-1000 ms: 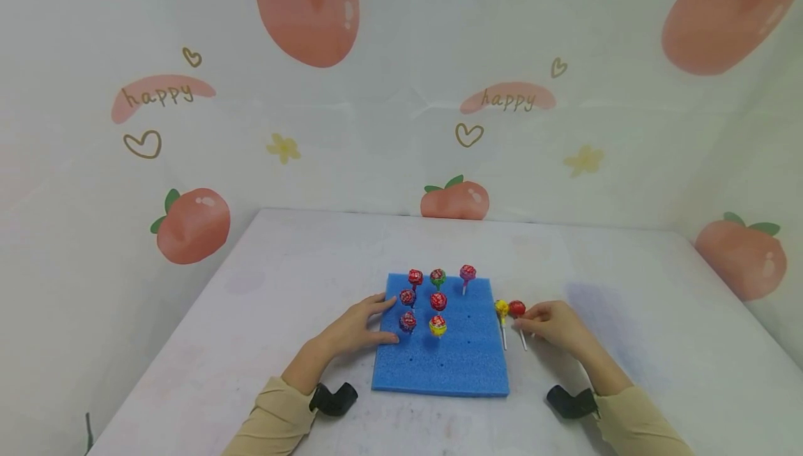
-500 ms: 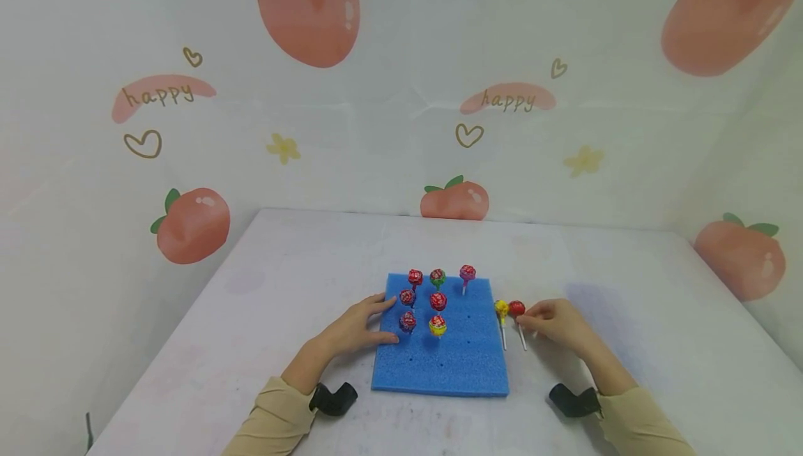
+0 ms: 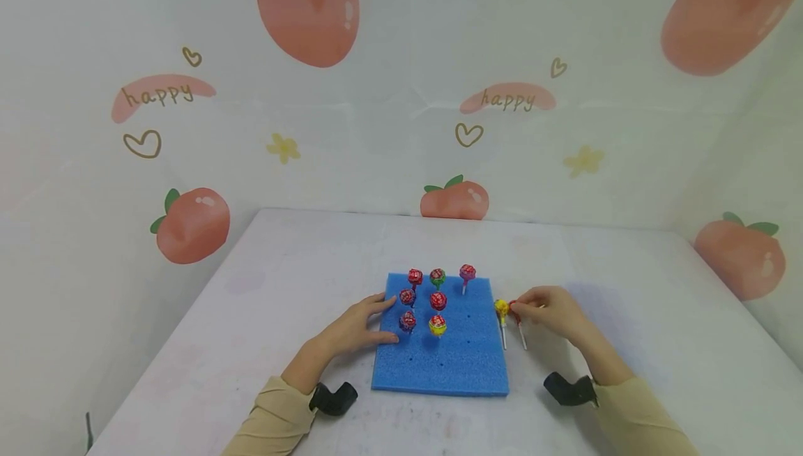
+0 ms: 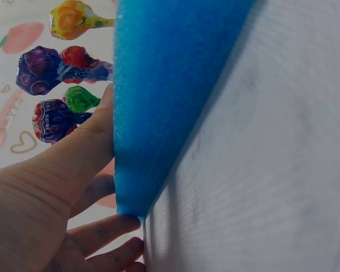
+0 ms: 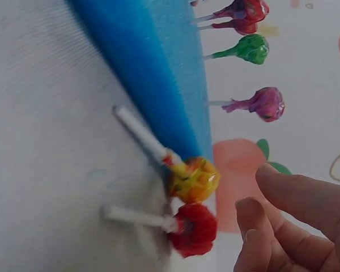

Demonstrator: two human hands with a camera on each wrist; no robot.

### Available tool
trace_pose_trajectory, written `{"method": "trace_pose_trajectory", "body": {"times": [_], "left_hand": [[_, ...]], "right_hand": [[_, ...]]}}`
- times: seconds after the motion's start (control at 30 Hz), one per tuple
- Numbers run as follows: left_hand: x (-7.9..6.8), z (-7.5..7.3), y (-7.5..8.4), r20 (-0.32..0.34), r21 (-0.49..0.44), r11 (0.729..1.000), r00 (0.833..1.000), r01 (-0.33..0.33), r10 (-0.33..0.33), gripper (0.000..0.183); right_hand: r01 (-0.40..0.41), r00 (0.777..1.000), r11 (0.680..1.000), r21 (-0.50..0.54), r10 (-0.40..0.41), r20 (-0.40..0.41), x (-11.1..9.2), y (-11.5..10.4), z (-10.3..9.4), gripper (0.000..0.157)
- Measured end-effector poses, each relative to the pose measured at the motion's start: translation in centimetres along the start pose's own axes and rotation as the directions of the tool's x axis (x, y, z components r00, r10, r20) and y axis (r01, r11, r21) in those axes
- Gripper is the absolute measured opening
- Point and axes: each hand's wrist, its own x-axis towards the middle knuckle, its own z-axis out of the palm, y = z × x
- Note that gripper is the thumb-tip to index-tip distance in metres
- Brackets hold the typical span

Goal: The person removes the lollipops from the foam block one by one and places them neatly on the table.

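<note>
On the white table, a blue foam board [image 3: 464, 376] holds several upright lollipops, among them a green one [image 3: 437, 277], a pink-purple one [image 3: 467, 272] and a yellow-and-red one [image 3: 437, 325]. My left hand [image 3: 353, 327] rests at the board's left edge, thumb and forefinger spread over its top. In the left wrist view, other fingers reach down along the foam's side. Beside the right edge lie a yellow lollipop [image 5: 199, 181] and a red lollipop [image 5: 194, 229]. My right hand [image 3: 555, 313] is at the red candy; in the right wrist view a gap separates its fingertips from it.
Small dark holes dot the foam's front and right parts. A black piece is worn at each wrist, the left one [image 3: 334, 399] and the right one [image 3: 569, 389]. A pale fruit-printed backdrop [image 3: 376, 142] stands behind the table [image 3: 301, 254].
My right hand has shifted slightly away from me, its fingertips going from beside the red lollipop's stick to over its candy head. My left hand and the board stay put.
</note>
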Motion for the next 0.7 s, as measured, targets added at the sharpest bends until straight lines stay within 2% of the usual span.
{"method": "trace_pose_trajectory", "body": {"times": [0.27, 0.53, 0.7], "left_hand": [[-0.1, -0.1, 0.0, -0.004, -0.001, 1.0, 1.0, 0.0, 0.0, 0.073], [-0.1, 0.0, 0.0, 0.0, -0.004, 1.0, 1.0, 0.001, -0.001, 0.073], [-0.1, 0.0, -0.1, 0.004, -0.004, 1.0, 1.0, 0.005, -0.005, 0.073]], "right_hand": [[-0.01, 1.0, 1.0, -0.009, 0.01, -0.003, 1.3, -1.9, 0.1, 0.029], [0.048, 0.999, 0.998, 0.048, -0.046, -0.022, 2.5, -3.0, 0.9, 0.03], [0.046, 0.998, 0.997, 0.056, -0.044, -0.036, 3.1, -3.4, 1.7, 0.033]]}}
